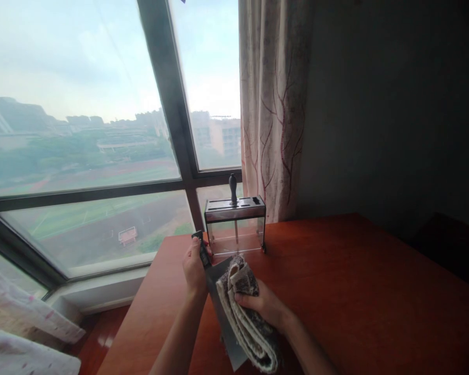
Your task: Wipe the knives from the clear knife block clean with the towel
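Note:
My left hand (194, 263) is closed around the dark handle of a cleaver (221, 297), whose broad grey blade slants down toward me. A thick, folded grey-and-white cloth (244, 312) is gripped in my right hand (268, 304), thumb on top. The cloth lies against the blade and covers part of it. Just beyond my hands a clear-sided knife block (235, 211) with a dark slotted top stands upright on the table. One dark-handled tool (233, 188), with a thin rod visible below, is in its top.
The reddish-brown wooden table (336, 281) stretches off to the right. Large windows (82, 104) with dark frames fill the left side. A patterned curtain (275, 104) hangs behind the table, and another curtain (27, 333) is at lower left.

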Demonstrator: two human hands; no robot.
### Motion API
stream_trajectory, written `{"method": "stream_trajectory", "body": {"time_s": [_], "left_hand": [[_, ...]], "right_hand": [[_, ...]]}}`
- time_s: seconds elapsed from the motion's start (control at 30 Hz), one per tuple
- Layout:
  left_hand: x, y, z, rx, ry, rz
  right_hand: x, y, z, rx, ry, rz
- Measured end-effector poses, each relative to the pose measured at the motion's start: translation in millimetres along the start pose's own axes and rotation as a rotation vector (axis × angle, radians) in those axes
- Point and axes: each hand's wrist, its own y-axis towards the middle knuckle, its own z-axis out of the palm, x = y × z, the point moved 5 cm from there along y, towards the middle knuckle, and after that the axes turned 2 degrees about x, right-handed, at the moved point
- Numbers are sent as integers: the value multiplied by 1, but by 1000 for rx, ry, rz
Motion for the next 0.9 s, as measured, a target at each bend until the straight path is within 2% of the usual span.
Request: {"method": "stream_trajectory", "body": {"time_s": [0.27, 0.4, 0.63, 0.77, 0.9], "left_hand": [[19, -29, 36, 224, 31, -59], [23, -38, 44, 260, 65, -58], [22, -29, 34, 239, 68, -71], [18, -18, 21, 174, 65, -63], [6, -5, 6, 72, 67, 2]], "right_hand": [[9, 0, -10, -48, 96, -7], [16, -1, -14, -89, 130, -6], [12, 5, -7, -138, 155, -32], [4, 4, 1, -126, 145, 21], [2, 3, 6, -73, 86, -10]]}}
